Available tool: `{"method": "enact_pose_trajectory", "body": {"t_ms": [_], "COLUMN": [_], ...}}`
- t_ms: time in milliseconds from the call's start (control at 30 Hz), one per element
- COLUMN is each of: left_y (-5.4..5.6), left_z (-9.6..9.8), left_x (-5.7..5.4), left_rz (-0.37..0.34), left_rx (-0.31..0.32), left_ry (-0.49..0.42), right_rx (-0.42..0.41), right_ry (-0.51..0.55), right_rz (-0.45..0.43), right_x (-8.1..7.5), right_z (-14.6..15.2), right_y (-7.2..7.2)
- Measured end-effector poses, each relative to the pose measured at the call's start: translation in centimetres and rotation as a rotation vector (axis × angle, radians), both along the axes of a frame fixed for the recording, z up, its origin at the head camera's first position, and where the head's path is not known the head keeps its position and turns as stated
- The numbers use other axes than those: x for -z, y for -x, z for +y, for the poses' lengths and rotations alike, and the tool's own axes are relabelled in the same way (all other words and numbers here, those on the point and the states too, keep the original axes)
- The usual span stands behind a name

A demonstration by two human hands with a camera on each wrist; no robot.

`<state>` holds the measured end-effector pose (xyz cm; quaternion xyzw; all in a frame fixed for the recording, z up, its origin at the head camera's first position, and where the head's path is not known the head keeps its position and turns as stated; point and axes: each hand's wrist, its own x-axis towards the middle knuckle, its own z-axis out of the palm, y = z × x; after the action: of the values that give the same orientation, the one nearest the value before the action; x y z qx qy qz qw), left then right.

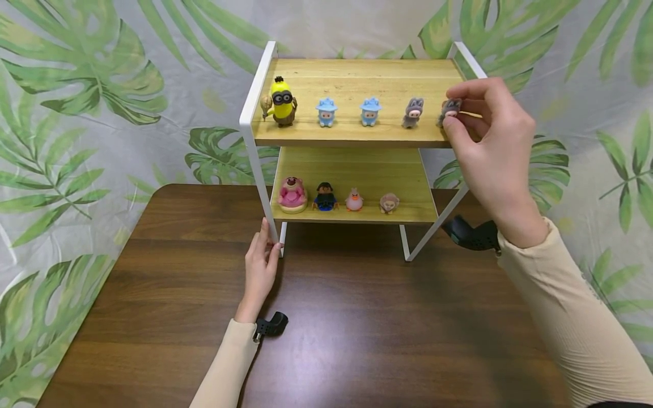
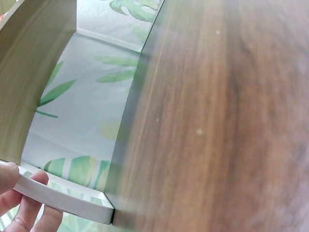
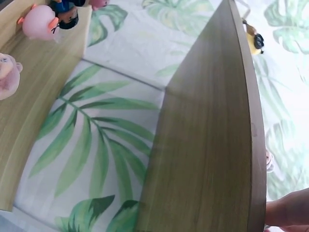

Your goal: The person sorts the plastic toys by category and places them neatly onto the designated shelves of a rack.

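Note:
My right hand (image 1: 492,136) pinches a small grey bunny-hooded figurine (image 1: 451,109) at the right end of the upper shelf (image 1: 357,73). To its left stand a matching grey figurine (image 1: 413,112), two blue-hatted figurines (image 1: 369,111) and a yellow Minion figure (image 1: 283,101). My left hand (image 1: 261,266) holds the white front-left leg (image 1: 263,198) of the rack low down. In the left wrist view, the thumb lies on one side of the leg (image 2: 67,200) and fingers curl on the other. The right wrist view catches only part of the right hand (image 3: 292,210), at the shelf's edge.
On the lower shelf (image 1: 352,164) sit a pink bear figure (image 1: 292,195), a dark-bearded figure (image 1: 325,197), a pink duck-billed figure (image 1: 354,200) and a brownish furry-hooded figure (image 1: 389,203). The rack stands on a dark wooden table (image 1: 357,328), before a leaf-patterned cloth (image 1: 92,73).

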<state>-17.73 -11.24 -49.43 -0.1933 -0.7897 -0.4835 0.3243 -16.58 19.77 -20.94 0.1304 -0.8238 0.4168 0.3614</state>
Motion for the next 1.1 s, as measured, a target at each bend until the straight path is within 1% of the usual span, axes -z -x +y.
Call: {"method": "enact_pose_trajectory", "body": {"t_ms": [167, 367, 567, 700, 800, 900, 967, 1100], "left_y": [0.1, 0.1, 0.0, -0.1, 0.0, -0.2, -0.3, -0.8], "left_z": [0.0, 0.1, 0.1, 0.2, 0.2, 0.3, 0.2, -0.1], "left_x": [0.1, 0.2, 0.1, 0.0, 0.1, 0.0, -0.1, -0.4], "left_rz": [0.004, 0.004, -0.003, 0.013, 0.032, 0.035, 0.019, -0.039], "left_rx": [0.004, 0.0, 0.008, 0.0, -0.003, 0.013, 0.026, 0.037], "left_ry": [0.005, 0.006, -0.002, 0.0, 0.002, -0.006, -0.014, -0.019], "right_rx": [-0.02, -0.056, -0.104, -0.154, -0.209, -0.271, -0.303, -0.322], "right_ry": [0.024, 0.128, 0.171, 0.221, 0.297, 0.37, 0.396, 0.384], "right_rz": [0.029, 0.046, 0.115, 0.135, 0.141, 0.152, 0.157, 0.152], "right_x": [-0.1, -0.4, -0.4, 0.0, 0.5, 1.0, 1.5, 2.5], "right_z": [0.2, 0.3, 0.8, 1.1, 1.3, 1.6, 1.9, 2.6], "right_y": [-0.3, -1.0, -2.0, -2.9, -3.6, -4.2, -4.6, -5.1]}}
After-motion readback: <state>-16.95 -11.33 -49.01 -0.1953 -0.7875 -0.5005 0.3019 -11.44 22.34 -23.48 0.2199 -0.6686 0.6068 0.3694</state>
